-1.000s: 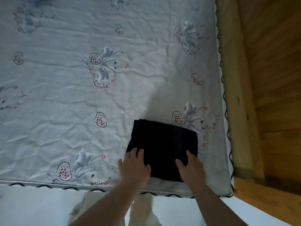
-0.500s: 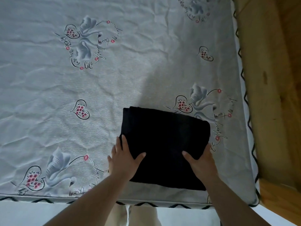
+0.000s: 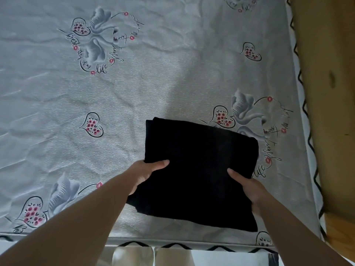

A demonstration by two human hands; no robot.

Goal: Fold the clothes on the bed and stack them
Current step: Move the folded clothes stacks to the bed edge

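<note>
A black garment, folded into a thick rectangle, lies near the front right corner of the bed. My left hand grips its left edge, thumb on top and fingers hidden beneath the cloth. My right hand grips the right edge the same way, thumb lying on the black fabric. The near left corner of the garment looks raised off the sheet.
The bed has a grey sheet printed with swans and hearts, and a zigzag border along the front edge. A wooden frame and wall run along the right side. My legs show below the bed edge.
My hands lay flat on the garment's near edge before. Now both have slid to its sides, fingers under the cloth and thumbs on top, and the near edge has begun to lift.
</note>
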